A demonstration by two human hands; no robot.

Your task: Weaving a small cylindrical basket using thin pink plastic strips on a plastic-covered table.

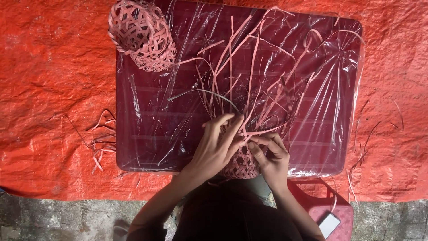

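My left hand (215, 147) and my right hand (271, 157) grip a small, partly woven pink basket (241, 165) at the near edge of a dark red table (142, 134) wrapped in clear plastic. Its long loose pink strips (249, 76) fan up and away over the table top. My left fingers curl over the basket's rim and pinch strips there. Between thumb and fingers, my right hand holds a strip at the rim's right side. A finished pink woven basket (141, 35) lies on its side at the table's far left corner.
An orange tarp (49, 89) covers the ground under the table. Loose pink strip scraps (101, 143) lie left of the table, and thin dark ones (365, 143) to the right. A red plastic stool (318, 206) with a white phone (329, 224) stands at my right. Grey paving (67, 218) borders the tarp.
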